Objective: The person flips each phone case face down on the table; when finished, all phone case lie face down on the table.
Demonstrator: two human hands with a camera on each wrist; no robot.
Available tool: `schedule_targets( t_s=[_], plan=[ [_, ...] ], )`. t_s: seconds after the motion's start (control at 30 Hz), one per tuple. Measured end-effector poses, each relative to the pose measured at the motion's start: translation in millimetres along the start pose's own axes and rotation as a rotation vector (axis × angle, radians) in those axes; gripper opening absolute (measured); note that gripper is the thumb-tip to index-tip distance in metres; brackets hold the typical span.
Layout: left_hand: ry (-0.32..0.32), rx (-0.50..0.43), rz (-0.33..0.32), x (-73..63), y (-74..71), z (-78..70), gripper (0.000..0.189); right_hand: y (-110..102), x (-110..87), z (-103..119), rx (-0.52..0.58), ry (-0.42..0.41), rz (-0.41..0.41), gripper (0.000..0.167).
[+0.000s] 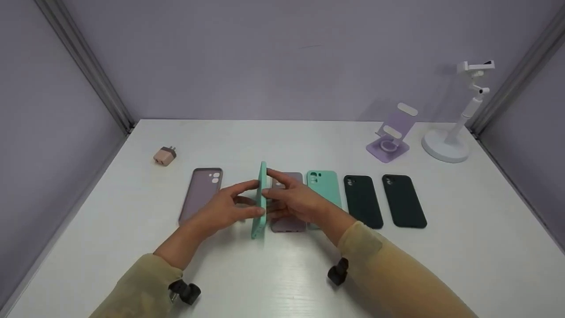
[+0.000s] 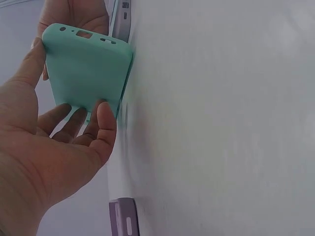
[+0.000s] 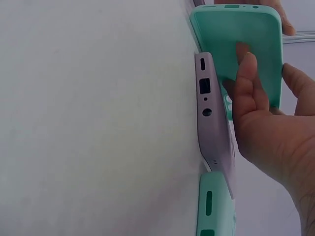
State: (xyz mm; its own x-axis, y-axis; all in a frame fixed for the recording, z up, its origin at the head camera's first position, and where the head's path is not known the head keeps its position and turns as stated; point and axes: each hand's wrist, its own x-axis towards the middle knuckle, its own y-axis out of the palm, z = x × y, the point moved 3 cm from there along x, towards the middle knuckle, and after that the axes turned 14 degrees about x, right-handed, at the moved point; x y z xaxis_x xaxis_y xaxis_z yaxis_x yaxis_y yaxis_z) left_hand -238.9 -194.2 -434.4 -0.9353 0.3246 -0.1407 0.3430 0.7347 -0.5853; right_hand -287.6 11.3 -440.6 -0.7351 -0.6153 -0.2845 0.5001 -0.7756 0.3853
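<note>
A mint green phone case [image 1: 259, 225] stands on its long edge between both hands, close over the white table. My left hand [image 1: 223, 210] grips it from the left, thumb on the upper edge and fingertips against the smooth back [image 2: 86, 69]. From the other side, my right hand [image 1: 302, 198] holds it too, its fingers reaching toward the hollow inner face [image 3: 221, 39]. A mauve phone case [image 1: 289, 225] lies partly hidden beneath the right hand. Left of the hands is another mauve case [image 1: 205, 187], hollow side up.
To the right lie a second mint case [image 1: 324, 187] and two dark green cases [image 1: 363, 201]. Farther back stand a purple phone stand [image 1: 393, 132] and a white stand [image 1: 446, 145] with a jointed arm. A pink charger plug [image 1: 164, 156] sits at the back left.
</note>
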Motion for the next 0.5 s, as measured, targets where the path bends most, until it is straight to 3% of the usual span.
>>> schedule_targets(
  t_s=[0.37, 0.5],
  plan=[
    [-0.045, 0.027, -0.025, -0.4, 0.1, 4.2, 0.089, -0.5, -5.5, 3.3, -0.068, -0.053, -0.025, 0.071],
    [-0.064, -0.004, -0.023, -0.2, -0.1, 5.6, 0.088, -0.6, -8.0, 5.8, -0.043, -0.071, -0.015, 0.071]
  ],
)
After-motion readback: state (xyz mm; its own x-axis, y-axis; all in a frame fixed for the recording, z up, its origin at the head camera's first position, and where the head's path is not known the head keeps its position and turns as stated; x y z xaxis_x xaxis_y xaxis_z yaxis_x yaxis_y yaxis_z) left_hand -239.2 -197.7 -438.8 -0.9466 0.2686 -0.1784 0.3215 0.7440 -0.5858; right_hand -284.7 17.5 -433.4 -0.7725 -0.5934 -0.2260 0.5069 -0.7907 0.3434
